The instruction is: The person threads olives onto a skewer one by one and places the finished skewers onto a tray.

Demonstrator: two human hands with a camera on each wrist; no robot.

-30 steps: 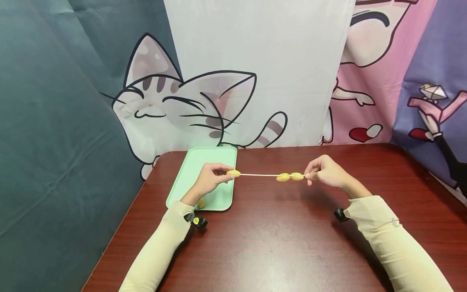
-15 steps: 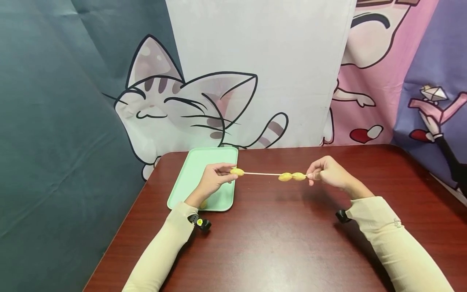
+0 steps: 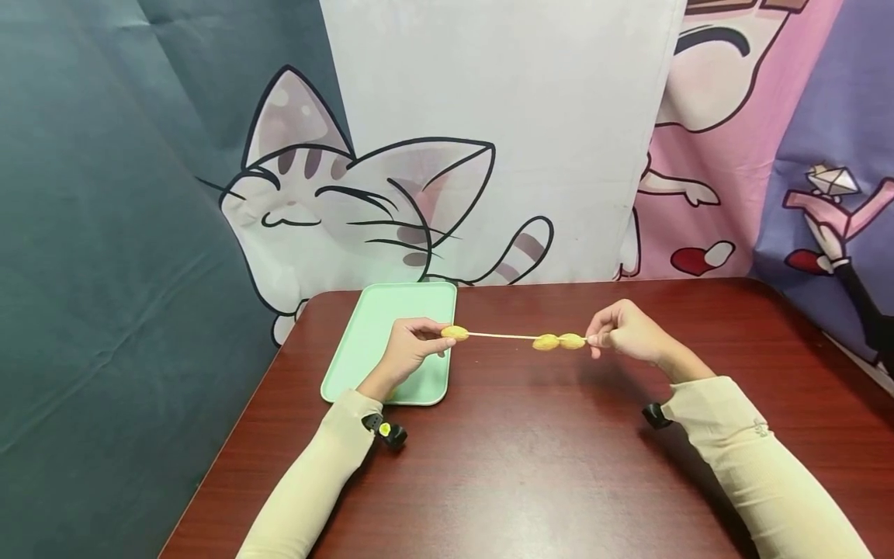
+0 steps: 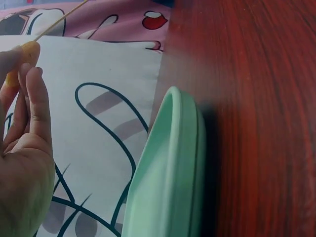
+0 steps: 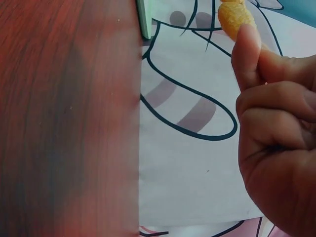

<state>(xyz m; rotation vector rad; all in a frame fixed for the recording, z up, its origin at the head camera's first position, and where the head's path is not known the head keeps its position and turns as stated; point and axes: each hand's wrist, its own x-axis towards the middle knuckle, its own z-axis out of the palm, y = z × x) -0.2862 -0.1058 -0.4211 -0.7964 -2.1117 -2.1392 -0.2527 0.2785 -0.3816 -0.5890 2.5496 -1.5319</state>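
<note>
A thin skewer (image 3: 501,336) is held level above the table between the two hands. Two oval yellow pieces (image 3: 546,342) sit on it side by side near its right end, their exact kind unclear. My right hand (image 3: 626,332) pinches the skewer's right tip between thumb and fingers; the right wrist view shows a yellow piece (image 5: 236,20) just beyond the thumb. At the other end, my left hand (image 3: 408,349) pinches another yellow piece (image 3: 455,333), which touches or surrounds the skewer's left end. In the left wrist view this yellow piece (image 4: 30,53) is partly covered by fingers.
Below and behind the left hand lies a mint-green tray (image 3: 377,310) on the dark red-brown table (image 3: 531,458). A cloth backdrop (image 3: 559,101) with cartoon figures hangs along the table's far edge. Each wrist wears a small black camera (image 3: 393,436).
Both hands, the skewer and its yellow pieces keep nearly the same places, shifted slightly right in view. The yellow piece lying in the tray has become hidden behind the left forearm.
</note>
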